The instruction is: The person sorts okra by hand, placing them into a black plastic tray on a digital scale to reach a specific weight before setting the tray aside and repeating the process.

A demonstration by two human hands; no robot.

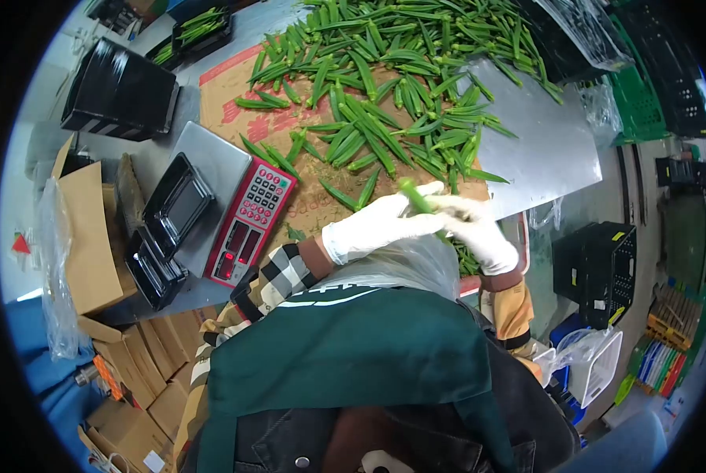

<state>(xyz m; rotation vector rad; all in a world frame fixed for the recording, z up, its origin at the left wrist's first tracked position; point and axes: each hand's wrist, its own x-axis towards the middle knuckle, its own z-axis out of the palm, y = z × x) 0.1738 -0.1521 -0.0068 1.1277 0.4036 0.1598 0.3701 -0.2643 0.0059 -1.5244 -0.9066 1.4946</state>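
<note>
My left hand [383, 226], in a white glove, closes its fingers on a green okra pod [418, 197] in front of my apron. The gloved right hand [479, 234] meets it from the other side, its fingertips closed on the same pod. The pod is tilted, its upper end sticking out above my fingers and its lower part partly hidden by them. Just beyond both hands, a large heap of okra [369, 130] is spread over a flattened cardboard sheet [302, 185].
Left of my hands stands a red and silver scale [246, 217] with black trays [178, 206] on it. A black crate [122, 91] and an open cardboard box [89, 229] are farther left. At right are a bare metal sheet [538, 158] and black crates [595, 272] on the floor.
</note>
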